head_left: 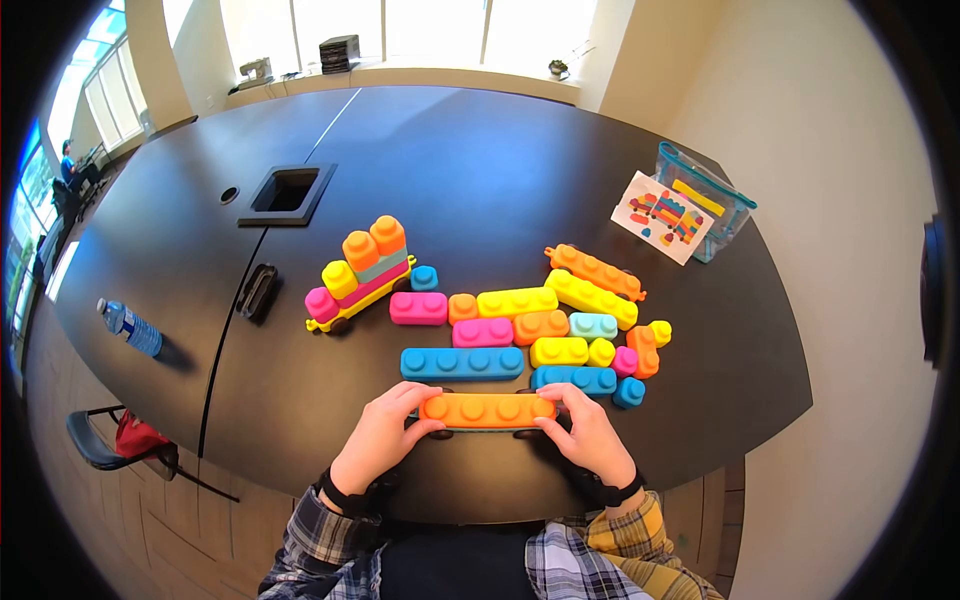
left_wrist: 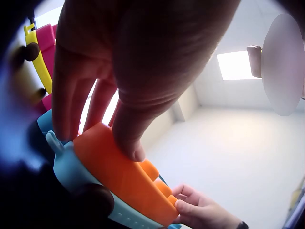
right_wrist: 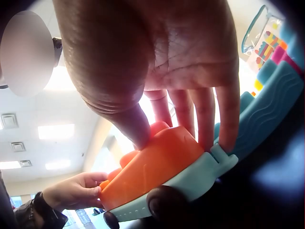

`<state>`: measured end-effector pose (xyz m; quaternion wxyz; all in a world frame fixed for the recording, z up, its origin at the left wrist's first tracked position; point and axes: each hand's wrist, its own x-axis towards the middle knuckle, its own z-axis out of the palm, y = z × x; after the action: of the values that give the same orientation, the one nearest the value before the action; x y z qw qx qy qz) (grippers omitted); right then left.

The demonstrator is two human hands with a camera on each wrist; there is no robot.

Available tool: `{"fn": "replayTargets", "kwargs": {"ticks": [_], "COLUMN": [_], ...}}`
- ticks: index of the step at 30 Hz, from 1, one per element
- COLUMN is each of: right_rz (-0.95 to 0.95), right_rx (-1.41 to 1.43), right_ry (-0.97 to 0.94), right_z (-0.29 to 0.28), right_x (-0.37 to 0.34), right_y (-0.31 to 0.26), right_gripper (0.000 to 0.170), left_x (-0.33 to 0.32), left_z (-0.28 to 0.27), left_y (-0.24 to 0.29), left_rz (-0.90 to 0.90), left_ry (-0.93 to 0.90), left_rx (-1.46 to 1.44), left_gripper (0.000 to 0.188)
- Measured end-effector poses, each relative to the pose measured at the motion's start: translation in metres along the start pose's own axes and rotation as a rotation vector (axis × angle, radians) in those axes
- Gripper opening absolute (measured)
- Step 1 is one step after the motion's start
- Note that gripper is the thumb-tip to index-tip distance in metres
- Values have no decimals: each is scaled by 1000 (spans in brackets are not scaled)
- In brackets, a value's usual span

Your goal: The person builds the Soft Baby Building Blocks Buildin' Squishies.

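A long orange block (head_left: 480,409) with a row of studs sits on a light blue wheeled base (left_wrist: 71,167) with dark wheels and a hitch at each end. My left hand (head_left: 388,425) grips the block's left end, thumb on the near side and fingers over the far side. At the right end my right hand (head_left: 590,430) holds it the same way, as the right wrist view also shows around the orange block (right_wrist: 157,162). Just beyond lie a long blue block (head_left: 461,363) and a second blue block (head_left: 574,380).
Loose pink, yellow, orange and blue blocks (head_left: 518,301) spread beyond my hands. To their left stands a yellow wheeled base (head_left: 375,293) stacked with blocks; an orange wheeled base (head_left: 596,272) lies behind. A picture card (head_left: 664,217) leans on a clear bag (head_left: 735,205). A water bottle (head_left: 131,328) stands far left.
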<state>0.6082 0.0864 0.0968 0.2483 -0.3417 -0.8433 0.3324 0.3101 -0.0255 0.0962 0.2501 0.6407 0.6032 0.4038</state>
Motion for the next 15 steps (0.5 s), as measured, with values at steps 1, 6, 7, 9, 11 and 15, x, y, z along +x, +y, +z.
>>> {"fn": "replayTargets", "kwargs": {"ticks": [1, 6, 7, 9, 11, 15], "right_rz": [-4, 4, 2, 9, 17, 4], "right_rx": [0, -17, -25, -32, -39, -21], "right_ry": [11, 27, 37, 46, 54, 99], "right_z": [0, 2, 2, 1, 0, -4], "right_x": [-1, -2, -2, -2, -2, 0], "right_y": [0, 0, 0, -4, -5, -7], "right_gripper": [35, 35, 35, 35, 35, 37], "left_x": [0, 4, 5, 5, 5, 7], "left_z": [1, 2, 2, 2, 0, -4], "left_y": [0, -2, -2, -2, 0, 12], "left_rz": [-2, 24, 26, 28, 10, 22], "left_ry": [4, 23, 27, 31, 1, 29], "left_rx": [6, 49, 62, 74, 83, 117], "left_gripper": [40, 39, 40, 40, 43, 47]}}
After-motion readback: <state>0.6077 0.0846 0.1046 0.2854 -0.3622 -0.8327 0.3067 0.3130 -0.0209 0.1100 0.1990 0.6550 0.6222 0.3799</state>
